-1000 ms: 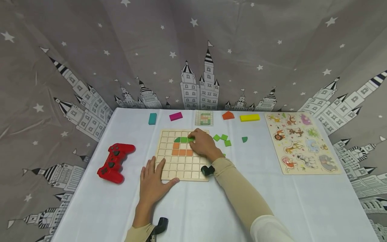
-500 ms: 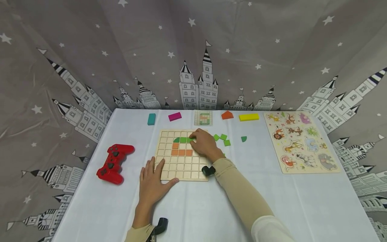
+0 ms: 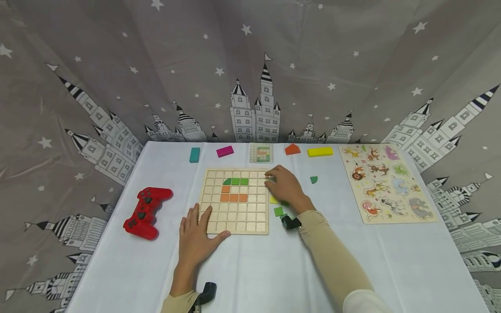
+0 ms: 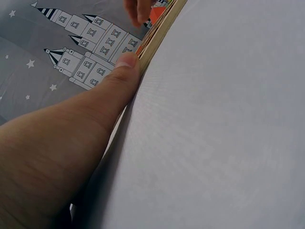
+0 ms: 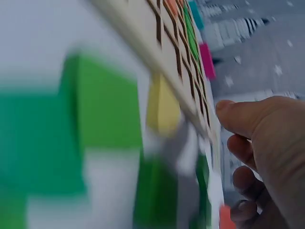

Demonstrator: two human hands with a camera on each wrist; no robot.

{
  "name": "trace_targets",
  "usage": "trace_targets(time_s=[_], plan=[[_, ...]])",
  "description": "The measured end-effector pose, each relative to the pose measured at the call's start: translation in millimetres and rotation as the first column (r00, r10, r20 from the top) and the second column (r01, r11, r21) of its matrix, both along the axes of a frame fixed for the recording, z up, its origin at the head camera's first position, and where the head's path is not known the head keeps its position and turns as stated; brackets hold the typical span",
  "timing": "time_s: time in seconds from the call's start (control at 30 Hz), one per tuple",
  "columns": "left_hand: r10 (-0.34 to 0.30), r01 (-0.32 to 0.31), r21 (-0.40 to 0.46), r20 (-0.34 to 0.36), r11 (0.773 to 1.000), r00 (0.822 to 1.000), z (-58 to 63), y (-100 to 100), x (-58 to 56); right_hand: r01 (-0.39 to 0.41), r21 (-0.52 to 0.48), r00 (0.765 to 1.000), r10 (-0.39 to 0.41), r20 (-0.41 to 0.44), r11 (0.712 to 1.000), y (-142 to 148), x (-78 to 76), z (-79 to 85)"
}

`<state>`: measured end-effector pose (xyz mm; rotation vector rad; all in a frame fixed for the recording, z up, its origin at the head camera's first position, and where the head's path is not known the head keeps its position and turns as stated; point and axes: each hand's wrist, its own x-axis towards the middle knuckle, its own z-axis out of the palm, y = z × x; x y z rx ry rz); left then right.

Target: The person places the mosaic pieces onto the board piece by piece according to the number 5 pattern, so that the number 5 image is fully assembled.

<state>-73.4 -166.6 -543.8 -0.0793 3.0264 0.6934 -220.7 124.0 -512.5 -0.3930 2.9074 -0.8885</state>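
Since the earlier frame, the right hand (image 3: 285, 183) has shifted from the green row (image 3: 239, 181) on the grid board (image 3: 236, 217) to that board's right edge, thumb and forefinger parted, nothing seen pinched. A green tile (image 3: 272, 179) shows between these fingertips, just beside the board's right edge, nearer the right hand, too covered to tell long axis or pointing; the left hand (image 3: 194, 241) lies spread at the board's near-left corner, gripping nothing.

Lower right: bare counter (image 3: 415, 265), we find room to pass beyond the sleeve (image 3: 332, 248). Left fingers (image 3: 205, 216) block the grid board's (image 3: 235, 217) lower-left corner; right fingers (image 3: 275, 171) its upper-right edge. Obstacles: red controller (image 3: 142, 213) left, animal puzzle (image 3: 401, 218) right.
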Motion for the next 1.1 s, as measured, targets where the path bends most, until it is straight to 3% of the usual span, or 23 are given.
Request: trace_targets(time_s=[0.23,0.4,0.63,1.1], plan=[[-0.002,0.002,-0.007,-0.002,1.000,1.000,0.6,1,-0.2,0.110,-0.046,0.994,-0.110,-0.001,0.993,54,15.4,-8.6],[0.004,-0.004,-0.018,-0.013,1.000,1.000,-2.2,0,-0.4,0.097,0.000,0.995,-0.097,0.008,0.995,76,23.5,-15.0],[0.004,-0.005,-0.011,-0.048,1.000,0.999,-5.3,1,-0.8,0.096,0.067,0.995,-0.098,0.019,0.993,84,28.9,-18.9],[-0.008,0.008,-0.024,-0.030,1.000,1.000,-4.3,0,-0.6,0.017,-0.002,1.000,-0.017,0.001,1.000,81,30.3,-17.2]])
